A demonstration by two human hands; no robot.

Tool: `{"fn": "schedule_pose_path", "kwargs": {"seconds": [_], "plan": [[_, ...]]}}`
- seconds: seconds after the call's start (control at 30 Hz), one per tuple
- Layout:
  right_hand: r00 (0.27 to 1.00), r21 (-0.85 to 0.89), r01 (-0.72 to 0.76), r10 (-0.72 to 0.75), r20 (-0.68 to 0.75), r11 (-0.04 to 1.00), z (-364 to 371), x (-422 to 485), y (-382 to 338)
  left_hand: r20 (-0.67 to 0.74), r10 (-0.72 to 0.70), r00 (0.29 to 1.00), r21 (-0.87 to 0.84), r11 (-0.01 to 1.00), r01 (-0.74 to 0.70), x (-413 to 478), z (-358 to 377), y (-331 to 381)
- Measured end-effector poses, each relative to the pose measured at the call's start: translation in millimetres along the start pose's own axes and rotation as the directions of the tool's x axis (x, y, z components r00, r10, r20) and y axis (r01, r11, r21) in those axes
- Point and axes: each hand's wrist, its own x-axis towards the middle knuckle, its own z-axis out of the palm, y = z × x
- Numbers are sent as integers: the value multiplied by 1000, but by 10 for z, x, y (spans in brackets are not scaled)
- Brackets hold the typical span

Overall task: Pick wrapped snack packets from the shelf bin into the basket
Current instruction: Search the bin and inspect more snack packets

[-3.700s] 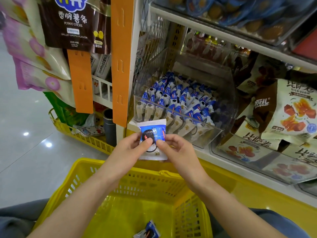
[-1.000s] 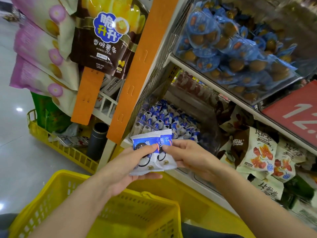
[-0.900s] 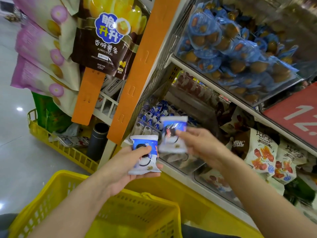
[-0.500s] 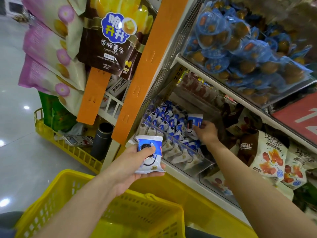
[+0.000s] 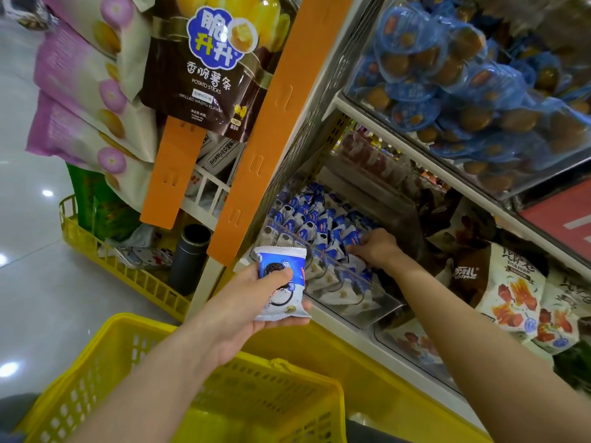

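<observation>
My left hand (image 5: 252, 305) holds one blue-and-white wrapped snack packet (image 5: 283, 282) upright over the far rim of the yellow basket (image 5: 96, 362). The clear shelf bin (image 5: 358, 310) sits just beyond it, packed with several of the same packets (image 5: 307, 219). My right hand (image 5: 375, 247) reaches down into the bin's right side. Its fingertips are buried among the packets, so I cannot tell whether it grips one. The basket's inside is mostly out of view.
An orange upright strip (image 5: 256, 155) stands left of the bin, with hanging snack bags (image 5: 204, 68) beside it. A higher bin of blue-wrapped snacks (image 5: 463, 91) overhangs. Brown and white bags (image 5: 511, 292) lie to the right. A dark cylinder (image 5: 188, 257) and a low yellow rack (image 5: 128, 276) stand left.
My hands split two packets apart. The right hand carried one back over the bin and has now sunk down among the packets. The left hand still holds its packet.
</observation>
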Motion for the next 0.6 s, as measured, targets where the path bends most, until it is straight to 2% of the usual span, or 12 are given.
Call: {"fn": "schedule_pose_path", "kwargs": {"seconds": [0.1,0.2,0.4,0.47,0.53,0.6], "plan": [[994,243,21,6,-109,970,94,77,-40,-6,10,1000,5,1000,-9,-6,-5,14],[993,343,12,28,-112,939,177,114,-37,-7,12,1000,5,1000,-12,-10,-12,28],[1000,318,9,-12,9,948,185,202,64,-31,-3,1000,34,999,4,-12,6,10],[999,166,24,-28,17,986,156,177,18,-46,-6,999,55,998,8,-18,21,-2],[999,23,34,-33,-28,999,131,93,-35,-60,-1,998,108,994,8,-18,29,-22],[978,66,128,-115,-176,990,136,-26,-51,-74,25,997,190,982,-11,-8,33,-55]]}}
